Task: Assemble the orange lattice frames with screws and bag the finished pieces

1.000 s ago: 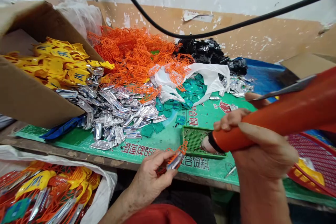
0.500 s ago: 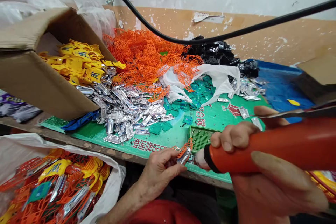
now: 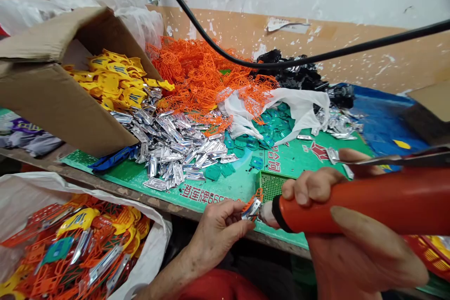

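Observation:
My left hand [image 3: 220, 227] pinches a small orange plastic piece with a shiny silver plate [image 3: 251, 208] on it, at the table's front edge. Wrapped round a red electric screwdriver [image 3: 337, 206] is my right hand [image 3: 351, 234], with the tool lying level and its nose pointing left. The screwdriver's tip meets or nearly meets the silver plate; the exact contact is too small to make out. Just behind the tip stands a green mesh tray [image 3: 272, 186]. A thin metal blade-like strip [image 3: 397, 155] runs along the top of the right hand.
A tipped cardboard box [image 3: 63, 98] spills yellow parts [image 3: 116, 77]. Silver plates [image 3: 176, 150], orange frames [image 3: 197, 75], teal pieces [image 3: 277, 122] and black parts [image 3: 298, 72] lie heaped behind. A white sack [image 3: 154, 243] of mixed parts stands at lower left. A black cable [image 3: 211, 47] hangs across.
The piece in my left hand has tilted, and its silver plate faces the screwdriver tip more. The whole view has shifted slightly, with the background moving right.

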A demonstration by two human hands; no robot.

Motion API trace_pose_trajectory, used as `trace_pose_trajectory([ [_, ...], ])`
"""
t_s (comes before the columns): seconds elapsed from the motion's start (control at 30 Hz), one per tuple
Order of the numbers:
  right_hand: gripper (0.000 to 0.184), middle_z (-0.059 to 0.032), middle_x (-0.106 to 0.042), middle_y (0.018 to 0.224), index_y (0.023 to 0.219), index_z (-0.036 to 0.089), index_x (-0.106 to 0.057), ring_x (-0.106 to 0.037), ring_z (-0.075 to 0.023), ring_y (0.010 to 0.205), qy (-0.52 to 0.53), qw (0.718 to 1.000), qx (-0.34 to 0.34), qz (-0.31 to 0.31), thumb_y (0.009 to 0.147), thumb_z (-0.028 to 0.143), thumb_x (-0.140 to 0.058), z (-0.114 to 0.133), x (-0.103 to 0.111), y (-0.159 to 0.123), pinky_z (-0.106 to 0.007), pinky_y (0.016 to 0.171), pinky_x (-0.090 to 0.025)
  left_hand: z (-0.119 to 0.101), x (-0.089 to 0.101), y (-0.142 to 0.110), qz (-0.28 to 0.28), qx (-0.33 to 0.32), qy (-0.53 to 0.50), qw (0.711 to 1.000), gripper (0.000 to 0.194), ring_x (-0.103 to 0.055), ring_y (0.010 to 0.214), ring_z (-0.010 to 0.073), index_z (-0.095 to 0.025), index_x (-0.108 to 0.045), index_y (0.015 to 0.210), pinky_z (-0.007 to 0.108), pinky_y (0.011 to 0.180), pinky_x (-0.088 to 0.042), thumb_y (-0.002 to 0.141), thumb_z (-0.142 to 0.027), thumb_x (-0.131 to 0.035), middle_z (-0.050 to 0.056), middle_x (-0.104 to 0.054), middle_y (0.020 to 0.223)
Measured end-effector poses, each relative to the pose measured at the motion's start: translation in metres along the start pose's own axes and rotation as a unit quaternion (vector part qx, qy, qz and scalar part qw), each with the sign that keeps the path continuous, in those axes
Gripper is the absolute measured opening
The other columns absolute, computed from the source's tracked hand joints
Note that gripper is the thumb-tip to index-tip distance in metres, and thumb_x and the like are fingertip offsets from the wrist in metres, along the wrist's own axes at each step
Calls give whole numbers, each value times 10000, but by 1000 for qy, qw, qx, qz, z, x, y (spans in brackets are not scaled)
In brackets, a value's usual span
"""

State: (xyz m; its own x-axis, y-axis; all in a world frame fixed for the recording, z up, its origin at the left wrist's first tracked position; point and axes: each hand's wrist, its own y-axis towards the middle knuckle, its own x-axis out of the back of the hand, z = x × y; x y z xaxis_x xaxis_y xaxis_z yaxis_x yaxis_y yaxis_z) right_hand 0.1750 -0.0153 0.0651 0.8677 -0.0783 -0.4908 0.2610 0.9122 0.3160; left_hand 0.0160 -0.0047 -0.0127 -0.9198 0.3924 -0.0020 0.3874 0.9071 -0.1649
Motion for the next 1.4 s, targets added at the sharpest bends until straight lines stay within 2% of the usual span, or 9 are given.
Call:
trace_pose_trajectory([
  [0.4,453,25,-572,718,1165,306,-562,-535,-136,651,-17,1000,2,14,746,248,-724,-1,-2,-1,-338,700,-526,1,-1,1,3,-10,-17,1000,184,-522,650,148,-164,-762,846,252,611,-395,739,-284,-674,21,-640,709],
  [0.6,442,38,-588,724,1153,313,-544,-558,-135,665,-47,999,-3,20,760,223,-727,-2,-1,-4,-345,738,-529,-1,-6,1,-37,-43,68,996,149,-426,565,113,-133,-765,793,234,540,-316,744,-240,-674,-24,-507,579],
  [0.83,497,53,-621,715,1163,331,-533,-577,-132,646,-113,993,21,26,741,150,-725,-1,-3,-12,-327,710,-523,-1,-12,1,-50,-57,117,990,150,-462,578,122,-133,-771,845,234,547,-330,757,-141,-651,-2,-572,608],
  [0.93,472,62,-623,711,1140,336,-533,-580,-133,637,-139,990,30,16,743,174,-730,0,-3,-15,-331,708,-514,1,-15,1,-60,-67,120,989,152,-486,595,127,-133,-766,827,233,555,-345,752,-110,-635,10,-601,637],
  [1.07,421,67,-622,700,1095,323,-539,-583,-133,619,-157,987,42,-5,740,223,-742,1,-5,-17,-353,735,-511,4,-20,1,-81,-81,142,983,132,-468,567,121,-134,-753,776,230,535,-334,738,-99,-631,-6,-559,595],
  [1.2,433,70,-608,655,1071,317,-530,-571,-138,584,-155,987,43,-32,714,241,-764,1,-8,-17,-347,691,-517,6,-22,2,-92,-91,145,981,133,-464,556,122,-137,-732,755,233,529,-336,716,-88,-615,-17,-530,576],
  [1.4,431,72,-609,636,1053,326,-547,-570,-139,579,-155,985,55,-48,703,208,-768,-2,-8,-18,-340,686,-512,8,-22,1,-84,-85,166,979,116,-479,577,136,-149,-719,743,248,548,-348,720,-109,-612,-6,-545,591],
])
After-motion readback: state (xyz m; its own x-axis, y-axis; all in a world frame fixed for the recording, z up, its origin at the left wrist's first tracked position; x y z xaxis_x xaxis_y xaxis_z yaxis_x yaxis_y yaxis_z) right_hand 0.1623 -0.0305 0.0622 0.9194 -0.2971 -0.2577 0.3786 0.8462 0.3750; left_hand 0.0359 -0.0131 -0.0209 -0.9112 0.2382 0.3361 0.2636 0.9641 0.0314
